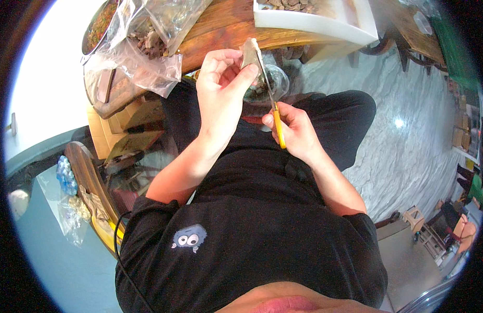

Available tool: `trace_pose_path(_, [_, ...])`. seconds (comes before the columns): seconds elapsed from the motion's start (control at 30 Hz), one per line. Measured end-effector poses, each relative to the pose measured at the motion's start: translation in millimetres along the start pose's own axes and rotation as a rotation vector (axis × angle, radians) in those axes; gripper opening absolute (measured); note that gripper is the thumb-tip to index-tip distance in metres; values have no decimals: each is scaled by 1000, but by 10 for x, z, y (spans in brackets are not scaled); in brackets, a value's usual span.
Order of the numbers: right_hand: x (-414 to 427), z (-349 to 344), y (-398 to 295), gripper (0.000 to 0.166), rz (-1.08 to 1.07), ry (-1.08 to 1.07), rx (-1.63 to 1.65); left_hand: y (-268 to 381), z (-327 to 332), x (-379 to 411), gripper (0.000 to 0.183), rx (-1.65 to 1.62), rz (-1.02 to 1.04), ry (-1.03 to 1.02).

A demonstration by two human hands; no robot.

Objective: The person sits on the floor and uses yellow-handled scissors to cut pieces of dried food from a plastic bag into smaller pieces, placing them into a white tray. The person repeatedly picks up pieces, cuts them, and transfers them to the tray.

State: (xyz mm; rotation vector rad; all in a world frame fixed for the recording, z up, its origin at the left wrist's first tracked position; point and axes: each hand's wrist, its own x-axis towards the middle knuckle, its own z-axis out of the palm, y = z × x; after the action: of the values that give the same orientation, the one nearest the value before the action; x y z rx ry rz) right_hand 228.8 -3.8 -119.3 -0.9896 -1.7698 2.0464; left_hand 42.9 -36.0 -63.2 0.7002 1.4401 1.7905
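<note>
My left hand [225,82] pinches a flat, greyish-brown piece [249,54] with a pale edge between thumb and fingers; its material I cannot tell. My right hand [294,127] is closed around the yellow handle of a thin-bladed knife [279,125]. The blade points up and away from me and lies along the right edge of the piece. Beneath the hands, between my legs, a container lined with a clear plastic bag [280,80] is partly hidden by my left hand and the blade.
A wooden table [218,31] spans the far side. On it are a clear plastic bag with brownish pieces [147,43], a dark whetstone-like block [106,86], a round tray of small bits [100,29] and a white foam box [312,19] with flat brown pieces. A cardboard box [96,133] stands at the left.
</note>
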Motion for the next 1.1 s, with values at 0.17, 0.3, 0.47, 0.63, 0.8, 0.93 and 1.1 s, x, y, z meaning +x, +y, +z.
trace_pose_path(0.17, [15,17,-7,33,-34,16,39,-54,11,-47,29,-7,-70,-42])
trace_pose_path(0.3, [12,2,-106,42,47,43,61,-56,7,-46,26,23,-43,-40])
trace_pose_path(0.47, [29,-34,-28,43,6,5,72,-86,-44,-29,25,36,-68,-65])
trace_pose_path(0.63, [40,-38,-45,42,71,-44,209,-149,-87,-51,26,75,-66,-94])
trace_pose_path(0.8, [41,-9,50,41,74,-52,259,-179,-129,-47,27,76,-77,-101])
trace_pose_path(0.93, [58,35,96,43,65,-58,291,-197,-136,-51,27,75,-92,-129])
trace_pose_path(1.1, [26,4,6,52,154,-50,346,-342,-215,-43,28,94,-181,-161])
